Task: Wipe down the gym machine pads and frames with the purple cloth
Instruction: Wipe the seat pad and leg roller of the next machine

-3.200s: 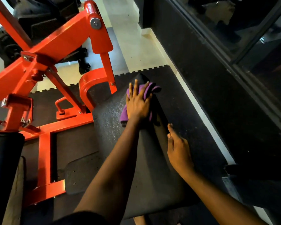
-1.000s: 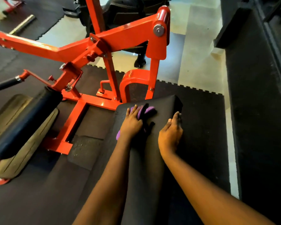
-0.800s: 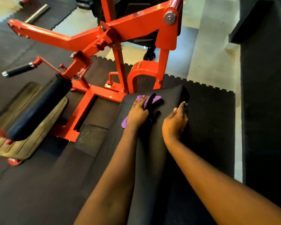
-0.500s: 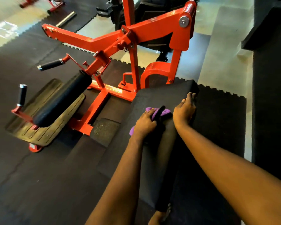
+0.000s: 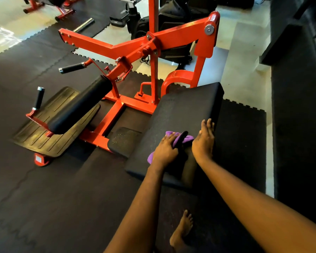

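A black seat pad (image 5: 186,106) of the orange gym machine (image 5: 153,44) slopes toward me at centre right. My left hand (image 5: 165,150) presses the purple cloth (image 5: 181,138) flat on the pad's near half, fingers curled over it. My right hand (image 5: 204,139) lies open on the pad just right of the cloth, fingers pointing to the far edge. A black roller pad (image 5: 80,108) sits to the left over a ribbed footplate (image 5: 49,128).
Black rubber floor mats (image 5: 53,198) cover the ground around the machine. My bare foot (image 5: 182,232) stands below the pad. Two black handles (image 5: 71,67) stick out at left. A dark raised wall ledge (image 5: 299,106) runs along the right. More equipment stands at the back.
My left hand has drawn the cloth back along the pad toward me. My right hand slid back too. The view has pulled away and shifted, showing more of the machine and the floor.
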Action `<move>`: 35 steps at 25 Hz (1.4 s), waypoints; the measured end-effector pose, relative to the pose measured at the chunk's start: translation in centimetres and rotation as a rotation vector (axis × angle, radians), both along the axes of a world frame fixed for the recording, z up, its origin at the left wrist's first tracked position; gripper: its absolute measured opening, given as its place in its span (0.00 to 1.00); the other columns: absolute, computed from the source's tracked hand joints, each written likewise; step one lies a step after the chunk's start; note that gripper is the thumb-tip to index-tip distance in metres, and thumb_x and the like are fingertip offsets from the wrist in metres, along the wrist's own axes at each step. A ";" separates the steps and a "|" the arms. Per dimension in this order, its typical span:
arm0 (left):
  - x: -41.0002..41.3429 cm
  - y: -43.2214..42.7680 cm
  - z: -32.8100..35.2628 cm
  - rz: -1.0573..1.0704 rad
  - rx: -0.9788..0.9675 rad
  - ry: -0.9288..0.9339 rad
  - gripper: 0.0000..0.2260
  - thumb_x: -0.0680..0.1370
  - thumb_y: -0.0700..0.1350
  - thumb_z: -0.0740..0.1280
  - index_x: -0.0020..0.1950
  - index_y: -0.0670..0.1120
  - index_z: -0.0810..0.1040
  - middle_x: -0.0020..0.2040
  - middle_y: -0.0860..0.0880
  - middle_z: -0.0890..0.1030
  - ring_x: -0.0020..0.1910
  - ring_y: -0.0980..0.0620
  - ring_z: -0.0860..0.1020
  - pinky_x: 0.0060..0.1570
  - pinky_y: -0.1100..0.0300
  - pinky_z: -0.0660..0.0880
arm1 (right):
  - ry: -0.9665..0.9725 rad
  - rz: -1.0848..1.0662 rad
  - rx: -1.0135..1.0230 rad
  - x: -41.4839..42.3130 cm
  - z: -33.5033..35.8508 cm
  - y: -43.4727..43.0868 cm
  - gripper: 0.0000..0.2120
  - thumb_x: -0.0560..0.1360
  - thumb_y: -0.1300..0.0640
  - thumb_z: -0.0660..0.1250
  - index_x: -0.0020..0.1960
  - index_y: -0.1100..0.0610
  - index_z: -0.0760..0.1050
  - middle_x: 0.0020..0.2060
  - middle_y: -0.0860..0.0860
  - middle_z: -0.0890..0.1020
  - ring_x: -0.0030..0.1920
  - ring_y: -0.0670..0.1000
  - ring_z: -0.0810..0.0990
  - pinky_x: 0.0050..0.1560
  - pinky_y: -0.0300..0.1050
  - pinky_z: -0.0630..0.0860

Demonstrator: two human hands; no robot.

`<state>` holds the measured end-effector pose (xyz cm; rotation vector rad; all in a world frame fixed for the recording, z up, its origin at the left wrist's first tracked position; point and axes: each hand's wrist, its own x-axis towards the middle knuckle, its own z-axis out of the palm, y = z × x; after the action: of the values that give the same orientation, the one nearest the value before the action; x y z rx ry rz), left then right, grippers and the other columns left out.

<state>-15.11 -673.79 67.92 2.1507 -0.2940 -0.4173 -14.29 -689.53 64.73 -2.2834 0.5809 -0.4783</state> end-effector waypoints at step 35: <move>1.3 11.6 -10.5 0.452 0.311 0.118 0.30 0.73 0.38 0.60 0.76 0.51 0.67 0.80 0.53 0.60 0.79 0.45 0.54 0.73 0.35 0.53 | 0.001 -0.139 -0.228 -5.0 -0.1 4.1 0.26 0.77 0.74 0.53 0.74 0.67 0.68 0.75 0.64 0.66 0.77 0.63 0.64 0.78 0.52 0.60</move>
<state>-13.80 -662.22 57.39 2.3941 0.3426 -0.3404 -19.33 -685.43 64.63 -2.4679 0.7210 -0.6396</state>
